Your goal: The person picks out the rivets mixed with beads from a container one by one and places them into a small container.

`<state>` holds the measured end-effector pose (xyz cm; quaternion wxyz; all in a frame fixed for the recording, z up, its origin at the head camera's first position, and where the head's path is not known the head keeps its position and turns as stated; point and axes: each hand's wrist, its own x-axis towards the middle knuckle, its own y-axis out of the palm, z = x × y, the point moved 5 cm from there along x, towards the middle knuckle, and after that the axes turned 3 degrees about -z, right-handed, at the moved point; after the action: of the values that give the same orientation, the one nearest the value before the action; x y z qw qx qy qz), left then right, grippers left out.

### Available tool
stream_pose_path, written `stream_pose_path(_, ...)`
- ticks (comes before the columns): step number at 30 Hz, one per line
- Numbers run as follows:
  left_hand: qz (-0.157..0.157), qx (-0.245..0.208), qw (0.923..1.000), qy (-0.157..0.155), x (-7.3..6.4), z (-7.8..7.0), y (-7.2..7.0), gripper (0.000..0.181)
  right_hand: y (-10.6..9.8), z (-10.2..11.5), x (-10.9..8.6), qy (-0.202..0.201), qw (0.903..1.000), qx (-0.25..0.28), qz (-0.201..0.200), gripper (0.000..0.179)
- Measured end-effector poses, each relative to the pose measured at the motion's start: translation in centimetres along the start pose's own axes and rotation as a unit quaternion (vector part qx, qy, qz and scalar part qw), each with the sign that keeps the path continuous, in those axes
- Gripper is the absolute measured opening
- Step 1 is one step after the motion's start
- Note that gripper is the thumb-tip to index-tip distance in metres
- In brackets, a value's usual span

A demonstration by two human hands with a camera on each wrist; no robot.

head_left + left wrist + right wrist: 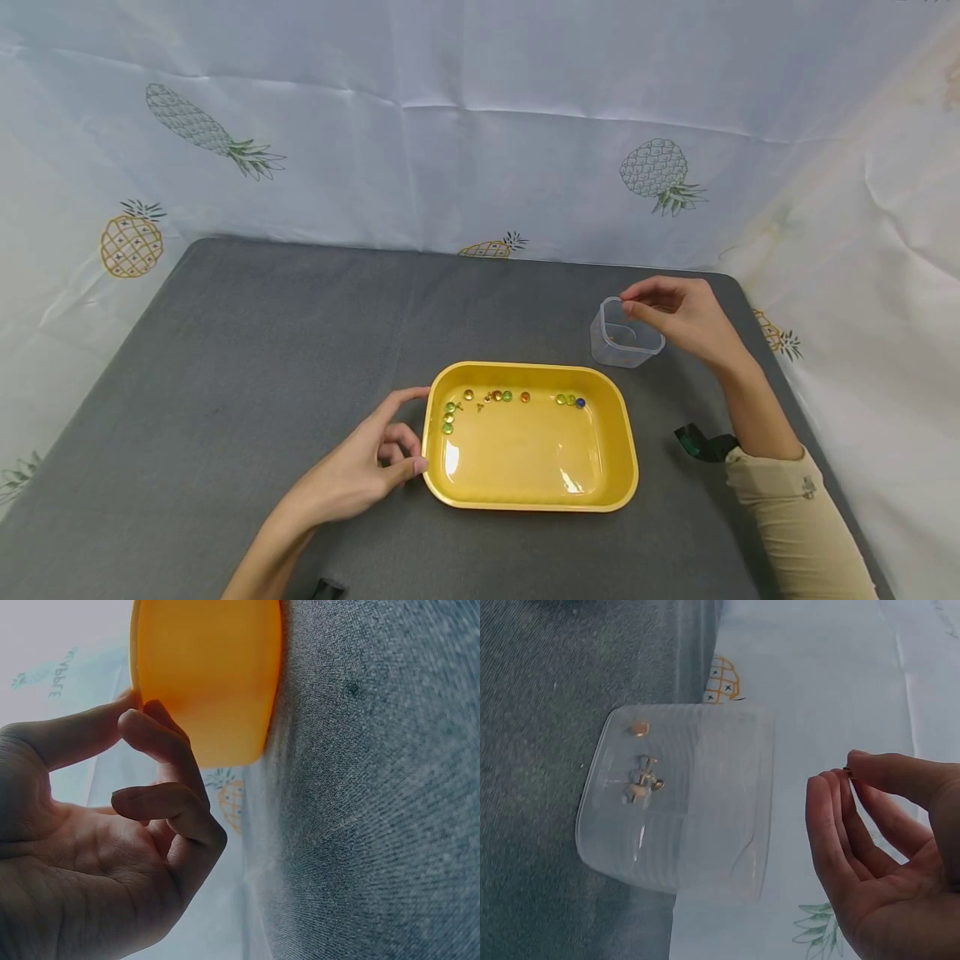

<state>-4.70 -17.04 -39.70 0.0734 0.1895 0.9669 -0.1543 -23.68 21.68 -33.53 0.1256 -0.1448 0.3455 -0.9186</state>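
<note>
Presumably light and slippery, the small piece (847, 772) needs fingertip pinching — right hand (684, 317) clamped on it, left hand (360, 471) gripping the yellow tray (521, 471).

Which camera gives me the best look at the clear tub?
Right wrist: the clear tub is large there, gold pieces visible inside. The head view shows it smaller, beyond the yellow tray, partly hidden by the right hand. The left wrist view doesn't show it.
</note>
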Motion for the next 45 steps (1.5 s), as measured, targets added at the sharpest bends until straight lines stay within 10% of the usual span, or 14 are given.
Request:
stream_pose_path(27, 0.004, -0.006, 0.9999, -0.01, 0.1, -0.2, -0.2, 0.081, 1.6, -1.5, 0.7, -0.016, 0.9887, -0.123, 0.084, 0.015)
stream_pose_path(45, 0.005, -0.008, 0.9999, -0.011, 0.1, -0.1, -0.1, 0.081, 0.9, 0.5, 0.7, -0.028, 0.9922, -0.089, 0.083, 0.015)
